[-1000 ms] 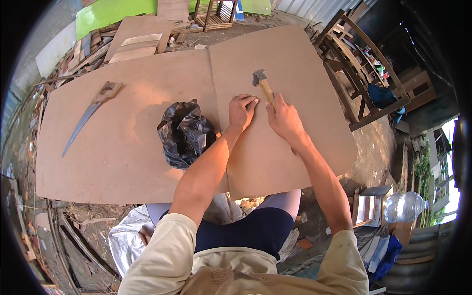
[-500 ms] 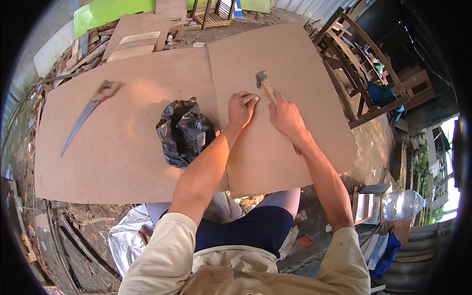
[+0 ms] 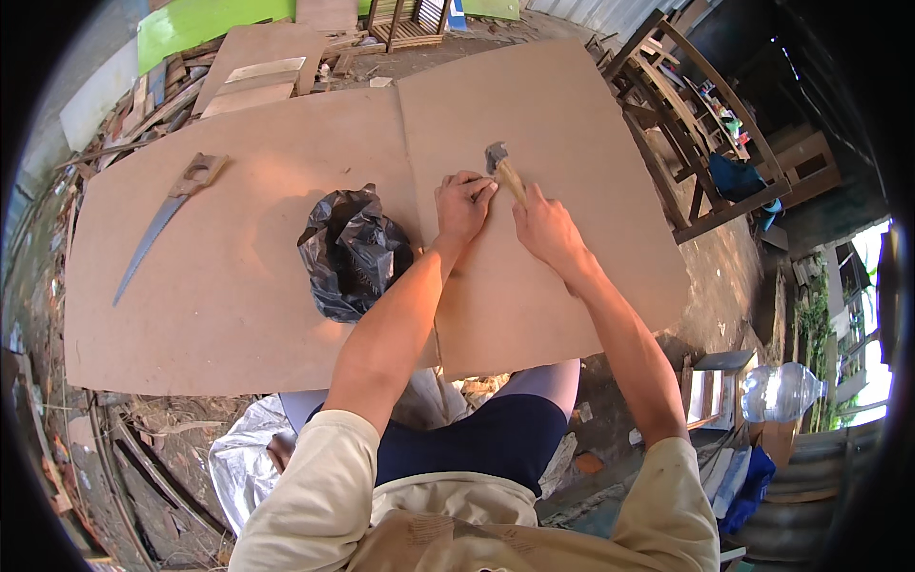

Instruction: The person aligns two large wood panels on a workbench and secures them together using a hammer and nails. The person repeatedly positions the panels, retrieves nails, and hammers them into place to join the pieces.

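Observation:
My right hand (image 3: 550, 229) is wrapped round the wooden handle of a hammer (image 3: 511, 179). The hammer's dark metal head is just beyond the fingertips of my left hand (image 3: 463, 212). Those fingers are pinched together low over the right-hand brown board (image 3: 562, 319), near its seam with the left one; anything between them is too small to make out. Beside my left forearm sits a crumpled black plastic bag (image 3: 329, 276), its mouth open, with small thin bits inside. On the left-hand board (image 3: 210, 334) lies a handsaw (image 3: 157, 227) with a wooden handle.
Scrap wood (image 3: 176, 119) is heaped beyond the far left edge. A wooden frame (image 3: 705, 224) stands off the right side, with a large clear water bottle (image 3: 777, 393) nearer on the right. Silvery sheeting (image 3: 243, 453) lies by my left leg.
The hammer's head has come slightly down and left, closer to my left fingertips. My left hand keeps its pinch in about the same place. The whole view has shifted a little.

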`<state>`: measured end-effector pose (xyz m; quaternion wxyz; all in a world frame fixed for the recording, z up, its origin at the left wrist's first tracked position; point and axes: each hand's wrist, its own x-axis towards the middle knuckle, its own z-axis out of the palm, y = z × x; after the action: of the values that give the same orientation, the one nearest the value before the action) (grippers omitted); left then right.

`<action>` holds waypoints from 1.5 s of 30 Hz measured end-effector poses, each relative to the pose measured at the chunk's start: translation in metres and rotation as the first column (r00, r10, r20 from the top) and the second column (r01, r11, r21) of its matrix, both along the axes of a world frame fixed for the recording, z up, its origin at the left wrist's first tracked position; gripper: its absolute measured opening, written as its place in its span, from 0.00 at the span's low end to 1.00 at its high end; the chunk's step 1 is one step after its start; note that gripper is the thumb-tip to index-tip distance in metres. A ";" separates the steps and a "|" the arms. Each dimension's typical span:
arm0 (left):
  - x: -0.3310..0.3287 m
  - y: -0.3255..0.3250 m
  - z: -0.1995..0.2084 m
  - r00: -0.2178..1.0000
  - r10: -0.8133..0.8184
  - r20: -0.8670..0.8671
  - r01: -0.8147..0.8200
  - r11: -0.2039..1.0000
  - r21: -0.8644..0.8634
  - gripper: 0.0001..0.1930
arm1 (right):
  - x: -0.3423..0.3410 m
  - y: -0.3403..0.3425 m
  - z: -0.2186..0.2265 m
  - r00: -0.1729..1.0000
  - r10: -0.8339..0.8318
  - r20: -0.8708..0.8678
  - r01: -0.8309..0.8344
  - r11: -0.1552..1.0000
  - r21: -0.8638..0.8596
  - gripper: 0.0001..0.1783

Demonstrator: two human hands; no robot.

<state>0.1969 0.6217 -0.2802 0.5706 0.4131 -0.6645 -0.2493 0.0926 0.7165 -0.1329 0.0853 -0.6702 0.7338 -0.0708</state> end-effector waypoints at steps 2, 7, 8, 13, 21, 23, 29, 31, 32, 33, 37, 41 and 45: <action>0.002 0.000 -0.001 0.999 -0.031 -0.013 0.032 0.997 0.073 0.06 | 0.015 0.003 0.020 0.997 -0.001 0.081 0.007 0.998 -0.068 0.14; 0.007 -0.004 -0.004 0.999 -0.029 0.014 0.028 0.999 0.045 0.06 | 0.011 0.005 0.010 0.994 -0.003 0.112 0.015 0.994 -0.104 0.14; 0.004 -0.006 -0.002 0.999 -0.044 -0.026 0.045 0.999 0.028 0.07 | 0.002 -0.001 0.008 0.998 -0.006 0.059 0.011 0.996 -0.088 0.14; 0.007 -0.004 -0.003 0.996 -0.004 0.084 -0.001 0.998 0.056 0.07 | 0.011 0.005 0.018 0.989 0.007 0.148 0.015 0.989 -0.146 0.14; 0.011 -0.005 -0.006 0.998 -0.037 0.051 0.032 0.995 0.098 0.07 | 0.020 0.008 0.015 0.978 0.065 0.199 -0.009 0.962 -0.272 0.16; 0.006 -0.004 -0.003 0.999 -0.053 -0.009 0.053 0.996 0.072 0.07 | 0.006 0.004 0.003 0.997 0.007 0.072 0.003 0.989 -0.147 0.15; 0.009 -0.001 -0.006 0.993 0.001 0.116 -0.006 0.999 0.043 0.06 | 0.007 0.008 0.000 0.991 0.035 0.128 -0.006 0.975 -0.221 0.14; 0.009 -0.006 -0.004 0.997 -0.073 -0.030 0.076 0.994 0.085 0.06 | 0.003 0.007 -0.008 0.995 0.039 0.089 -0.021 0.979 -0.201 0.15; 0.007 -0.008 -0.003 0.988 -0.111 -0.106 0.121 0.988 0.098 0.06 | 0.000 0.002 -0.009 0.998 0.024 0.050 -0.016 0.987 -0.157 0.15; 0.006 -0.006 -0.002 0.991 -0.105 -0.077 0.113 0.988 0.109 0.06 | -0.004 0.001 -0.009 1.000 0.010 0.010 -0.009 0.993 -0.114 0.15; 0.015 -0.010 -0.010 0.987 -0.152 -0.043 0.157 0.979 0.132 0.10 | 0.013 0.009 0.018 0.994 0.034 0.102 -0.012 0.977 -0.213 0.19; 0.038 -0.007 -0.010 0.964 -0.246 0.100 0.220 0.951 0.219 0.27 | 0.044 0.024 0.058 0.994 -0.030 0.108 0.052 0.977 -0.208 0.21; 0.042 0.023 0.026 0.743 -0.407 0.532 0.148 0.874 0.462 0.50 | 0.030 0.022 0.030 0.982 -0.156 0.108 0.165 0.984 -0.074 0.22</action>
<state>0.2386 0.6450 -0.2541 0.1842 0.4703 -0.8046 -0.3123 0.1221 0.7386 -0.1024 0.0891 -0.6073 0.7766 -0.1418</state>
